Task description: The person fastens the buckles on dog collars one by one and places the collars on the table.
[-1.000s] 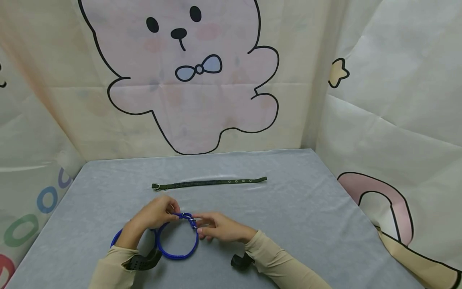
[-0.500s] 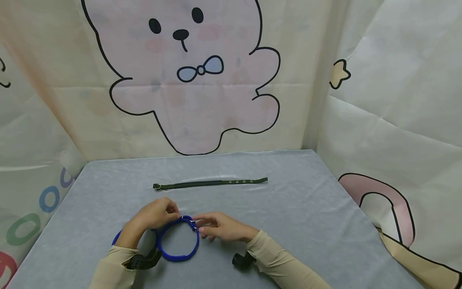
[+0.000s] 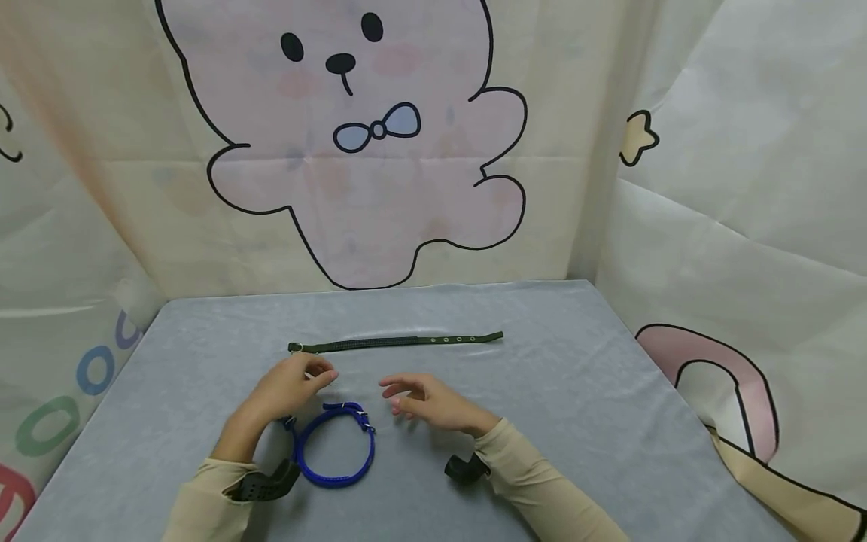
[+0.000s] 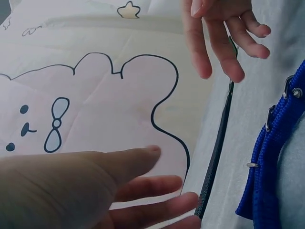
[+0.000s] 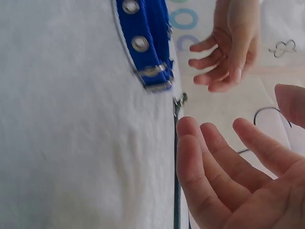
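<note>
A blue collar (image 3: 336,482), buckled into a ring, stands on the grey table between my hands; its metal buckle and eyelets show in the right wrist view. Part of a second blue collar (image 3: 289,423) shows beside my left wrist, mostly hidden by the arm. My left hand (image 3: 293,385) hovers above and left of the ring, fingers relaxed, holding nothing. To the right, my right hand (image 3: 433,403) is in the air with loosely bent fingers, apart from the collar. Beyond both hands a dark green collar (image 3: 400,342) lies stretched out, unbuckled, with eyelets at its right end.
The grey cloth-covered table (image 3: 576,391) reaches back to a printed curtain (image 3: 433,203) with a bear drawing. More printed sheets hang at the left and right sides. A black wrist camera (image 3: 467,468) sits at the right wrist.
Both hands have let go of the blue ring-shaped collar and moved up, the right one also to the right. The collar stays in nearly the same place. The green collar has not moved.
</note>
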